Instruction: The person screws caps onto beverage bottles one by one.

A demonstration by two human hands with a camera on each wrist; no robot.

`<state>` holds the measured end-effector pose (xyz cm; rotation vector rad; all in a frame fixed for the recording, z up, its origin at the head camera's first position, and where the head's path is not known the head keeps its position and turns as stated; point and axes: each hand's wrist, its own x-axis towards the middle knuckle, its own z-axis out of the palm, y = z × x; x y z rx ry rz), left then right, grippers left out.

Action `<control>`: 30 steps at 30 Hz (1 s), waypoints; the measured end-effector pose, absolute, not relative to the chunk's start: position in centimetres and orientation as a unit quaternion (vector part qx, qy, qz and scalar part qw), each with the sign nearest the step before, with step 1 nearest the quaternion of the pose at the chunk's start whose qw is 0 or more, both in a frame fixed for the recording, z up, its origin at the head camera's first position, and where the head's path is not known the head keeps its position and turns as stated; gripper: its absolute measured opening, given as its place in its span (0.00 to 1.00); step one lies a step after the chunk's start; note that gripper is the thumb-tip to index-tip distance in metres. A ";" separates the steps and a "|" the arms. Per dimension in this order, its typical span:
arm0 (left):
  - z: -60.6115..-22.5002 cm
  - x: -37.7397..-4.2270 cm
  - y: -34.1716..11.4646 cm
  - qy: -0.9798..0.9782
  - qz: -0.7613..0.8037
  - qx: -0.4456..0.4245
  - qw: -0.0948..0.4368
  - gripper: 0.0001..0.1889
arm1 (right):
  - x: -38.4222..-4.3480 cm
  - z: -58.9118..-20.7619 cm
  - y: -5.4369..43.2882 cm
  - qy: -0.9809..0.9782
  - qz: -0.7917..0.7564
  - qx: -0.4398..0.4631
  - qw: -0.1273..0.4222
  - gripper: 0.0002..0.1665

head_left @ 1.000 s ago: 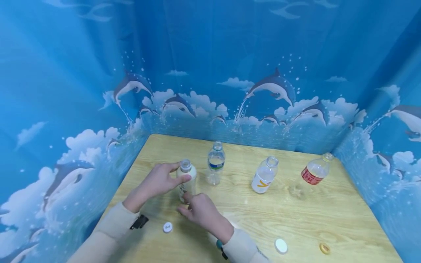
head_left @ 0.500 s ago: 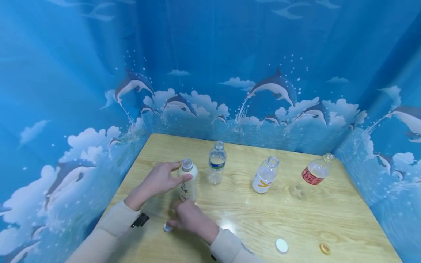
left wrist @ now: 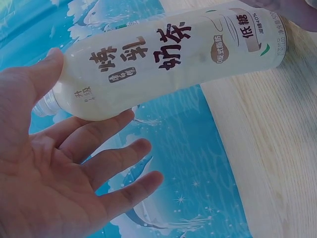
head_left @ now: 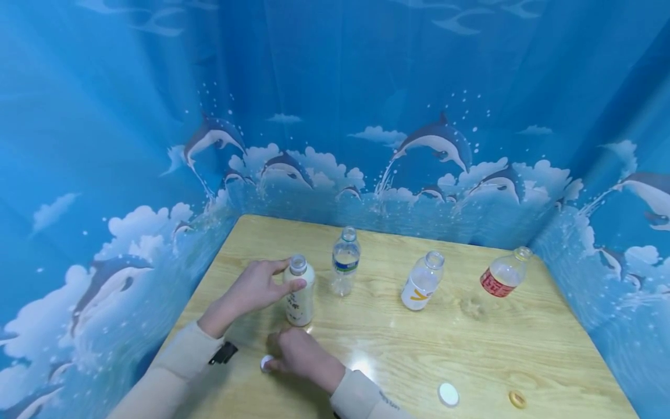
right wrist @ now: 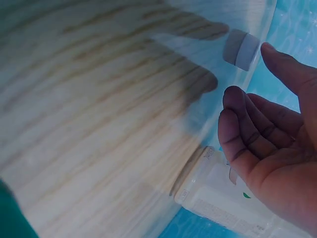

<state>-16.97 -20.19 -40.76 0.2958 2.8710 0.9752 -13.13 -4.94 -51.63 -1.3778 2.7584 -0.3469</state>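
Observation:
A whitish plastic milk tea bottle point(head_left: 300, 302) stands uncapped and upright on the left of the table. My left hand point(head_left: 257, 285) grips it near the shoulder between thumb and index finger; the other fingers spread loosely in the left wrist view. A small white bottle cap point(head_left: 265, 364) lies in front of the bottle, partly covered by my right hand point(head_left: 309, 356) in the head view. From the right wrist, the thumb tip is right beside the cap point(right wrist: 241, 49), while the other fingers are bent loosely with a gap between them and it.
Behind stand an uncapped clear bottle with a blue-green label point(head_left: 345, 265), a white-labelled bottle point(head_left: 421, 283) and a red-labelled bottle point(head_left: 502, 273). A white cap point(head_left: 448, 394) and a yellow cap point(head_left: 517, 399) lie front right. Blue dolphin curtains point(head_left: 335, 116) border the table.
My right hand has moved from the lower side of the bottle down and left to the small white cap. The left hand keeps its hold on the bottle.

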 end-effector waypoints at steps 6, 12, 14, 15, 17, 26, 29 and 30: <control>-40.8 -17.1 -20.2 0.944 0.310 0.102 0.043 0.45 | -12.9 -51.5 -5.0 0.891 -0.112 -0.438 0.036 0.21; -40.9 -17.2 -20.3 0.943 0.314 0.100 0.052 0.46 | -12.9 -51.5 -5.0 0.879 -0.130 -0.455 0.051 0.19; -40.9 -17.1 -20.3 0.943 0.314 0.100 0.052 0.46 | -12.8 -51.7 -5.0 0.875 -0.134 -0.462 0.056 0.16; -40.9 -17.1 -20.3 0.942 0.316 0.097 0.055 0.46 | -12.7 -51.7 -5.0 0.874 -0.135 -0.464 0.058 0.15; -40.9 -17.0 -20.3 0.941 0.318 0.099 0.055 0.45 | -12.5 -51.9 -5.0 0.875 -0.127 -0.465 0.054 0.12; -41.0 -16.9 -20.2 0.937 0.332 0.091 0.062 0.46 | -12.9 -51.4 -4.0 0.877 -0.125 -0.463 0.029 0.08; -40.9 -16.9 -20.2 0.938 0.330 0.096 0.052 0.46 | -13.5 -51.1 -3.2 0.878 -0.149 -0.454 0.033 0.08; -41.0 -16.9 -20.3 0.938 0.328 0.098 0.050 0.46 | -13.7 -51.0 -2.8 0.879 -0.156 -0.449 0.036 0.07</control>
